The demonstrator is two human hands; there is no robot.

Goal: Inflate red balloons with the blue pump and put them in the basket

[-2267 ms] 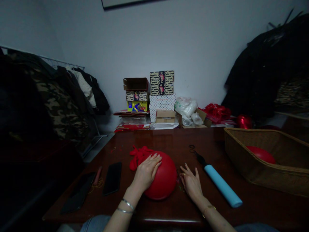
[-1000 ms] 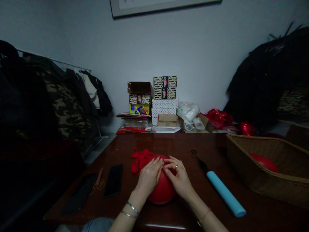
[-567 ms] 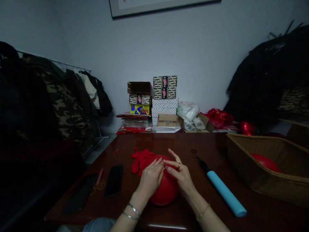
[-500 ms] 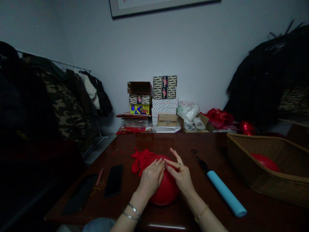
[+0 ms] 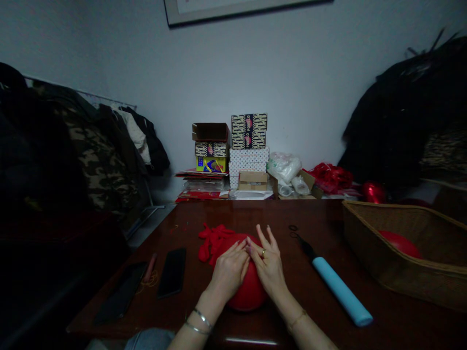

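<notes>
Beneath my two hands sits an inflated red balloon (image 5: 249,292), its round side facing me. My left hand (image 5: 229,268) has its fingers closed together over the top of the balloon, pinching at its neck. Against those fingertips, my right hand (image 5: 269,265) pinches with thumb and forefinger while other fingers stick up, spread apart. The balloon's neck itself is hidden between the fingertips. Just beyond my left hand lies a heap of limp red balloons (image 5: 215,238).
A light blue balloon pump (image 5: 341,289) lies on the right of the brown table (image 5: 314,311). The wicker basket (image 5: 394,272) beyond it holds another red balloon (image 5: 401,244). On the left are a black phone (image 5: 171,272) and loose rubber bands (image 5: 149,281).
My right hand has turned and shifted slightly left, closer to my left hand, and more of its fingers now point up. My left hand and the balloon have hardly moved.
</notes>
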